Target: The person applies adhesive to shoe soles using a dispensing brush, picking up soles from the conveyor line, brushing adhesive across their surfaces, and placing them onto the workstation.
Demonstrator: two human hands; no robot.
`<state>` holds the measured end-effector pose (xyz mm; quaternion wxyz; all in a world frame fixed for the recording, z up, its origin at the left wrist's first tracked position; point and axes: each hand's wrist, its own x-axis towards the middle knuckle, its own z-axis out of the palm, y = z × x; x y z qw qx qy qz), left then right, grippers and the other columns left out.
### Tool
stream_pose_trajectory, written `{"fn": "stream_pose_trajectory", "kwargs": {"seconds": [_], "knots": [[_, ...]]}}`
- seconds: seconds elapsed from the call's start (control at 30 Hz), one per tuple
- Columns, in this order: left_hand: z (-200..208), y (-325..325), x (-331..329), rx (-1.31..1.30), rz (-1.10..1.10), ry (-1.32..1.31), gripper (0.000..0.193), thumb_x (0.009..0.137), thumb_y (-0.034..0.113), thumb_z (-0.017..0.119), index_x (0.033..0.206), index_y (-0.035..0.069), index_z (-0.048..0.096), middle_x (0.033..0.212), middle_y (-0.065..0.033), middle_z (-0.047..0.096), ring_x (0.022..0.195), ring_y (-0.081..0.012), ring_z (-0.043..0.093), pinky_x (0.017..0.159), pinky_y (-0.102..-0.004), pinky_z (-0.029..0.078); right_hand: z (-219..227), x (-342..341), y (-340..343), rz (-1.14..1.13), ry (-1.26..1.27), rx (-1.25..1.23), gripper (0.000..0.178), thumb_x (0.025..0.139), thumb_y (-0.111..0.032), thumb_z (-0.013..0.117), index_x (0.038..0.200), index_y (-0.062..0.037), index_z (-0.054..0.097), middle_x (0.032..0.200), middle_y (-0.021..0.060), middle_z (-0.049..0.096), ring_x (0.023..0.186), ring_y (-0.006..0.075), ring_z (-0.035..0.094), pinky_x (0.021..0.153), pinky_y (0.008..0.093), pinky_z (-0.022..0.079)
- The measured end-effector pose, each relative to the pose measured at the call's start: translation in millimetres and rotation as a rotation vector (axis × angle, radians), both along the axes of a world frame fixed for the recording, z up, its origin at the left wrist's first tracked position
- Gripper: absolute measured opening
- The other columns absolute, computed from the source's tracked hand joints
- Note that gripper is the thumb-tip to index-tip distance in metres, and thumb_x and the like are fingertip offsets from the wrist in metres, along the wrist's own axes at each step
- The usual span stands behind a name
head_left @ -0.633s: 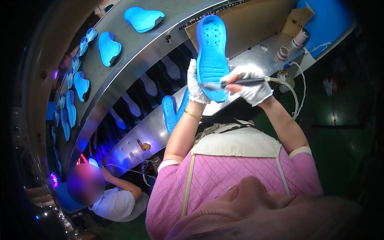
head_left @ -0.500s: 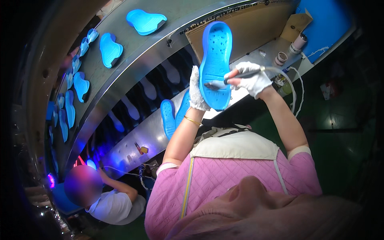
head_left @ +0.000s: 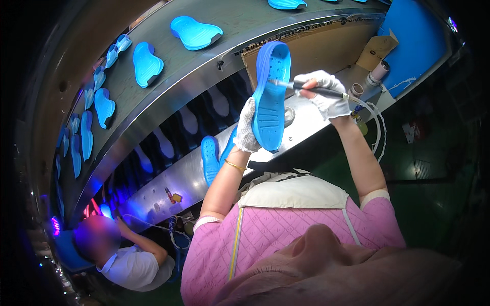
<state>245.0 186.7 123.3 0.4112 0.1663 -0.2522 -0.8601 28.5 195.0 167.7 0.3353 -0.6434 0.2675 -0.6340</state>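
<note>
My left hand (head_left: 246, 128), in a white glove, grips a blue shoe sole (head_left: 269, 109) by its left edge and lower end. The sole stands nearly on end, tilted so its outer left side wall shows. In my right hand (head_left: 326, 96), gloved in white with bare fingertips, is a dark-handled brush (head_left: 319, 92), a pale tube trailing from its handle end. The brush's bristles lie against the inside of the sole at its upper, perforated part. Beside my left wrist, another blue sole (head_left: 209, 159) rests on the metal bench, and one more is partly hidden behind my forearm.
A curved conveyor belt (head_left: 153, 28) at the far side carries several blue shoe soles (head_left: 196, 33). Beyond the sole stands a cardboard sheet (head_left: 316, 48). A tape roll (head_left: 356, 90) sits on the bench (head_left: 153, 200) at right. Another person (head_left: 135, 268) works at lower left.
The brush has moved from the lower part of the sole up to its upper part. My left hand has turned the sole, showing more of its side wall.
</note>
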Motion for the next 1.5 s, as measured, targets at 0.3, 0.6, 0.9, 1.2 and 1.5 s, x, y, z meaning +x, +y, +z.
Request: {"fn": "stream_pose_trajectory", "kwargs": {"seconds": [0.3, 0.6, 0.9, 1.2, 1.5], "knots": [[71, -65, -7, -0.317, 0.016, 0.127, 0.083, 0.091, 0.066, 0.032, 0.139, -0.001, 0.036, 0.127, -0.0262, 0.052, 0.113, -0.0426, 0.055, 0.102, -0.0528, 0.042, 39, -14, 16, -0.211, 0.324, -0.254, 0.015, 0.077, 0.006, 0.071, 0.084, -0.0057, 0.065, 0.097, 0.0116, 0.067, 0.086, 0.0188, 0.066, 0.079, 0.0291, 0.052], [127, -152, -16, -0.259, 0.355, -0.014, 0.059, 0.094, 0.042, 0.041, 0.137, 0.002, 0.038, 0.131, -0.0172, 0.051, 0.119, -0.0344, 0.049, 0.100, -0.0503, 0.038, 1, -14, 23, -0.164, 0.013, 0.065, 0.018, 0.077, 0.006, 0.071, 0.088, -0.0037, 0.061, 0.100, 0.0134, 0.068, 0.086, 0.0142, 0.066, 0.078, 0.0264, 0.053], [129, -136, 62, -1.603, 0.991, -1.780, 0.036, 0.077, 0.031, 0.070, 0.107, 0.012, 0.066, 0.098, -0.0123, 0.066, 0.094, -0.0300, 0.060, 0.085, -0.0399, 0.047, -3, -6, 35, -0.117, -0.063, 0.348, 0.019, 0.082, 0.001, 0.069, 0.095, -0.0064, 0.058, 0.091, 0.0057, 0.067, 0.079, 0.0112, 0.065, 0.074, 0.0226, 0.052], [131, -55, 125, -1.250, 1.234, -0.622, 0.022, 0.093, 0.011, 0.056, 0.111, 0.000, 0.061, 0.106, -0.0113, 0.064, 0.098, -0.0210, 0.060, 0.091, -0.0345, 0.048, -22, 13, 23, -0.075, -0.161, 0.415, 0.019, 0.080, -0.006, 0.073, 0.092, -0.0057, 0.058, 0.083, 0.0042, 0.063, 0.076, 0.0110, 0.061, 0.070, 0.0240, 0.050], [133, -17, 85, -0.623, 0.033, 0.200, 0.047, 0.097, 0.040, 0.041, 0.065, 0.008, 0.055, 0.101, -0.0120, 0.058, 0.088, -0.0227, 0.049, 0.084, -0.0342, 0.041, -23, 22, 25, 0.020, -0.241, 0.470, 0.021, 0.080, -0.003, 0.072, 0.091, -0.0056, 0.054, 0.080, 0.0053, 0.062, 0.071, 0.0114, 0.061, 0.066, 0.0250, 0.051]]}}
